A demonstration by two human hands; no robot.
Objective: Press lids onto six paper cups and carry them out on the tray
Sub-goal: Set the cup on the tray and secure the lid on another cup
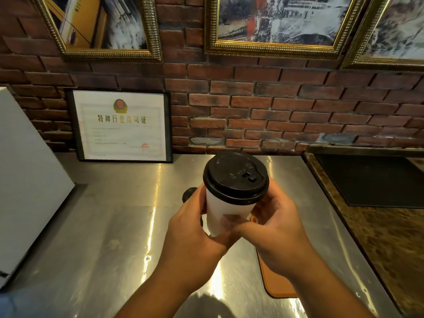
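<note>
Hands, left hand (195,228) and right hand (273,230), are gripping lidded cup (226,212) above bench (114,226); squeezing risks popping lid (236,177).

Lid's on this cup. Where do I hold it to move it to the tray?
Hold the white paper wall of the cup under the black lid, wrapping from the sides as the left hand and right hand do. It is upright and tapers downward; the lid is probably only pressed on, so avoid lifting by it.
</note>
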